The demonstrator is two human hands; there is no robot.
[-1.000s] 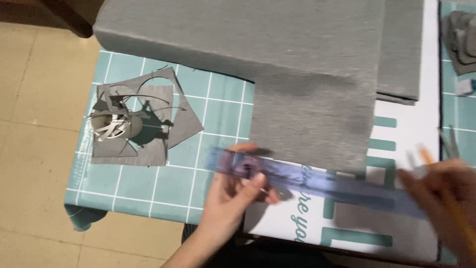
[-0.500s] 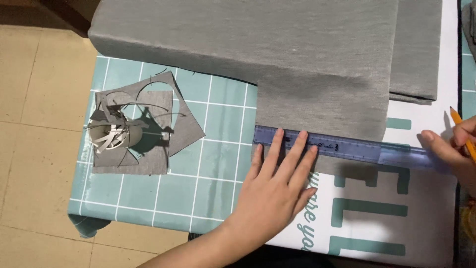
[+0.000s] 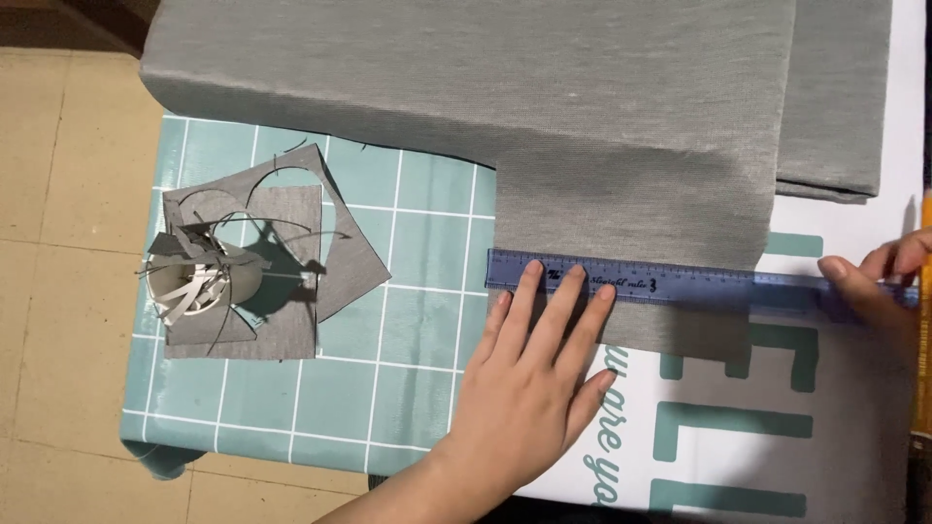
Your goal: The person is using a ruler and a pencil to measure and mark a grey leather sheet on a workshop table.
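Head view. My left hand (image 3: pixel 529 383) lies flat and spread, fingers (image 3: pixel 568 315) wide apart, tips pressing the near edge of the blue ruler (image 3: pixel 660 283). The ruler lies across the lower flap of the grey fabric (image 3: pixel 621 194), close to its near end, with a strip of cloth showing below it. My right hand (image 3: pixel 874 277) sits at the ruler's far right end, fingers curled on it; a yellow pencil (image 3: pixel 922 320) runs along the frame's right edge, and I cannot tell whether that hand grips it or only rests beside it.

Risks, as I judge them:
- The ruler is pinned only at the left third and the right tip. The middle span is free, so any sideways push along its edge could pivot or bow it off line.
- My left fingertips sit on the near lip only, not square on the ruler. Pressure there could tip or skid it away from me.
- The fabric lies on a glossy printed sheet (image 3: pixel 738 427) over the teal checked mat (image 3: pixel 388 388). The cloth could creep on that slick surface, taking the ruler with it.
- The fabric's bulk is draped over something raised at the back; its weight may drag the flap.

At left, well apart, a pile of grey fabric scraps (image 3: pixel 262 262) with a small white cup (image 3: pixel 194 286) of trimmings. Near the table edge, but no bother here.
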